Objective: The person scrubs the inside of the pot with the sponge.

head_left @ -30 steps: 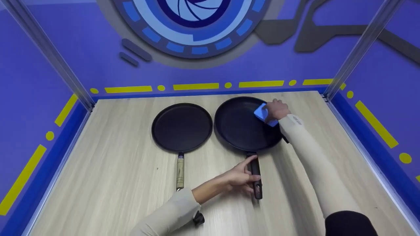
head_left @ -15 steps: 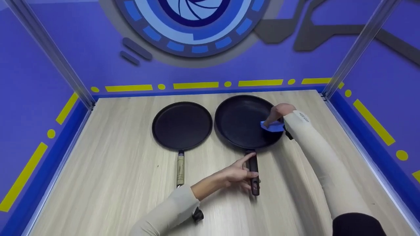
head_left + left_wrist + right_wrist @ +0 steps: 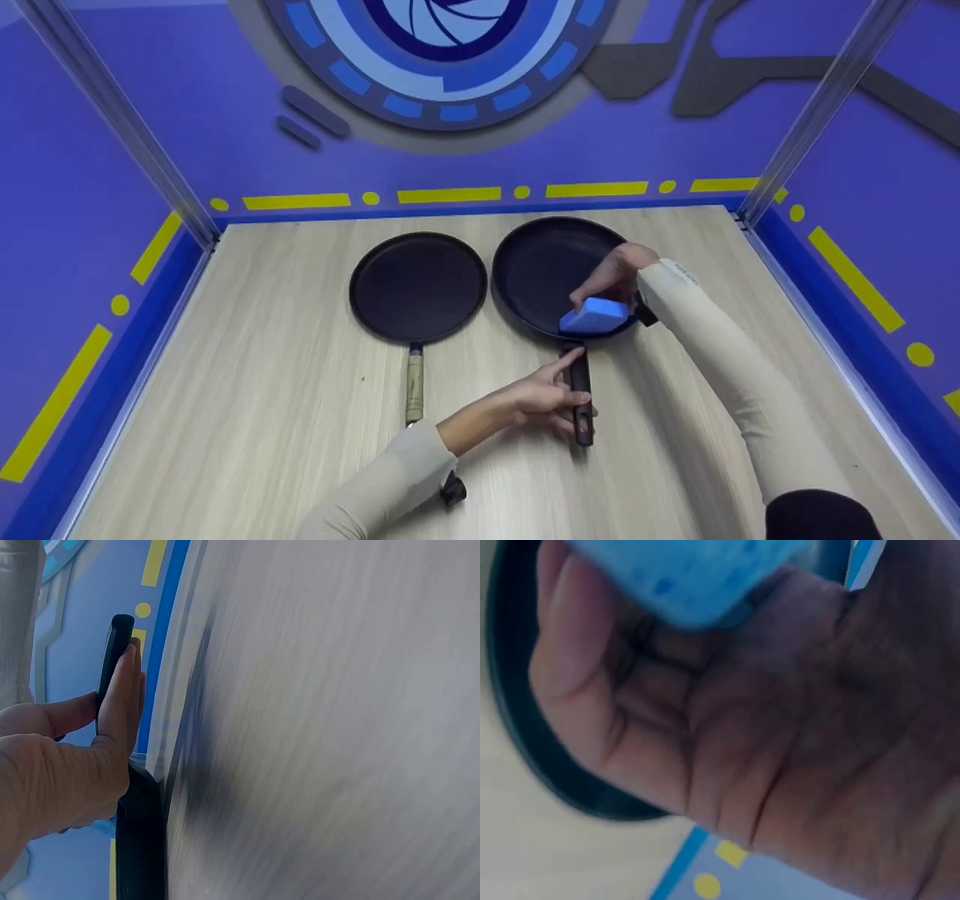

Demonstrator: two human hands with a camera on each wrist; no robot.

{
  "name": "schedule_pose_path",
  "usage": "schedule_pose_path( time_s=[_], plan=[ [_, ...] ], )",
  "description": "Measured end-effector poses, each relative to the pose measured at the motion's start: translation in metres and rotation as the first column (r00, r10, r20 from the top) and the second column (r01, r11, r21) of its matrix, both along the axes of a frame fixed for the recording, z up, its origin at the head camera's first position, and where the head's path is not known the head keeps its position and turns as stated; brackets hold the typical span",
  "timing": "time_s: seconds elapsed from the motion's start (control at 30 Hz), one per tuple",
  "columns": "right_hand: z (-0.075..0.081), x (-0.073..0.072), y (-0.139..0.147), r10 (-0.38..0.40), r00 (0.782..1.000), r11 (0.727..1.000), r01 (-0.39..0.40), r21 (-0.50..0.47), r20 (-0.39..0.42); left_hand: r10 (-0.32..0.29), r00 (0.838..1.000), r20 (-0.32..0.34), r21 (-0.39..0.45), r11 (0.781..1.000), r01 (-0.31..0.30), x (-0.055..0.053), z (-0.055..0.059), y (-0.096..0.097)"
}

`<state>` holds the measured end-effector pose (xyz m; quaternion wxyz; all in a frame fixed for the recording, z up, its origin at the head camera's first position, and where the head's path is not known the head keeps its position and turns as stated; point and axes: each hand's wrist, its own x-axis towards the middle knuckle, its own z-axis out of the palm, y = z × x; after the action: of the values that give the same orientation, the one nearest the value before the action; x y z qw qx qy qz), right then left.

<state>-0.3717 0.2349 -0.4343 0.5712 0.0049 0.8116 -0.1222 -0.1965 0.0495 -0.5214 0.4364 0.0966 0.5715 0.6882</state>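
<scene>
A deep black frying pan [image 3: 532, 277] lies right of centre on the table, its dark handle [image 3: 583, 420] toward me. My left hand [image 3: 544, 401] grips that handle from the left, thumb on top and fingers beneath; the left wrist view shows the handle [image 3: 114, 660] between thumb and fingers. In my right hand [image 3: 615, 271] is a blue sponge [image 3: 596, 316], held on the pan's near right inner side. The right wrist view shows the sponge's porous face [image 3: 694, 585] against curled fingers [image 3: 577, 637].
A flat black crepe pan [image 3: 418, 287] with a wooden-look handle [image 3: 415, 386] lies left of the frying pan, close to its rim. Blue panels [image 3: 480, 165] with yellow marks wall the wooden table [image 3: 247, 360] at the back and sides.
My right hand has swept the sponge from the pan's upper right side down along its right edge to the near side. The left hand keeps its grip on the handle.
</scene>
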Motion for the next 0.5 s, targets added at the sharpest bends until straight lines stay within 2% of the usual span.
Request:
schedule_pose_path(
  time_s=[0.13, 0.27, 0.37, 0.5],
  plan=[
    [-0.011, -0.003, -0.008, 0.014, 0.997, 0.990, -0.004, -0.139, 0.074, 0.001, 1.000, 0.005, 0.006, 1.000, -0.001, 0.000, 0.000, 0.000],
    [-0.017, -0.003, -0.012, -0.001, 0.998, 0.961, 0.017, -0.277, 0.058, 0.012, 1.000, 0.020, 0.013, 1.000, -0.012, 0.000, 0.000, 0.000],
    [-0.021, -0.002, -0.013, -0.020, 0.998, 0.922, 0.041, -0.385, 0.058, 0.017, 0.999, 0.027, 0.011, 1.000, -0.017, 0.000, 0.000, 0.000],
    [-0.030, -0.001, -0.018, -0.074, 0.996, 0.844, 0.090, -0.529, 0.052, 0.013, 1.000, 0.023, -0.001, 1.000, -0.013, 0.000, 0.001, 0.000]
  ],
)
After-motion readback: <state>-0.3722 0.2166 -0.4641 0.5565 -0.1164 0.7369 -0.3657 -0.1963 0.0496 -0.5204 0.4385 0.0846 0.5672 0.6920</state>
